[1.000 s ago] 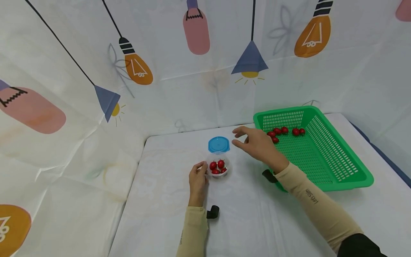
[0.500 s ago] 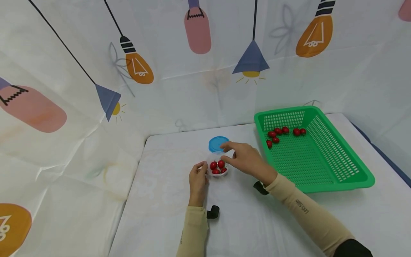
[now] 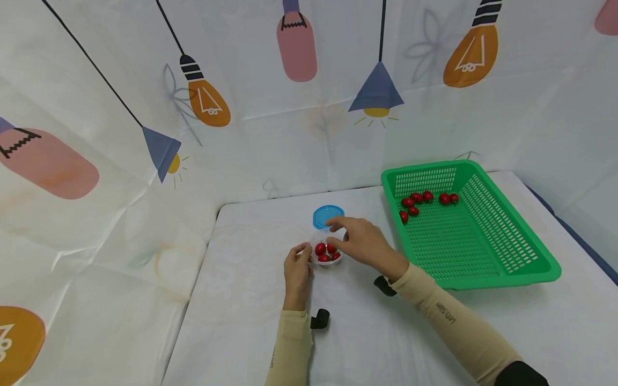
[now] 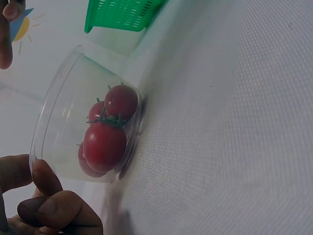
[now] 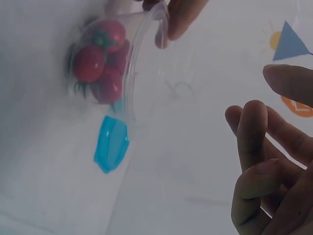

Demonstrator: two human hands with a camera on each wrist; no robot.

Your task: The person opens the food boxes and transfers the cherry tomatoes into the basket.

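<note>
Red tomatoes [image 4: 104, 148] are contained in a clear plastic cup [image 4: 68, 117], pinched by the left hand [image 3: 296, 276], and in a green plastic basket [image 3: 458, 249] right of this cup. Above it, the right hand [image 3: 362, 241] is loosely spread.

Your clear cup [image 4: 66, 110] is smooth, thin-looking plastic; the cherry tomatoes [image 4: 104, 147] have glossy skins. Before you are a smooth, slightly shiny blue plastic lid [image 5: 111, 144], a green plastic basket [image 3: 463, 257] and a matt, woven-looking white tablecloth [image 4: 234, 122]. Your sleeves [image 3: 292, 343] are matt fabric.
</note>
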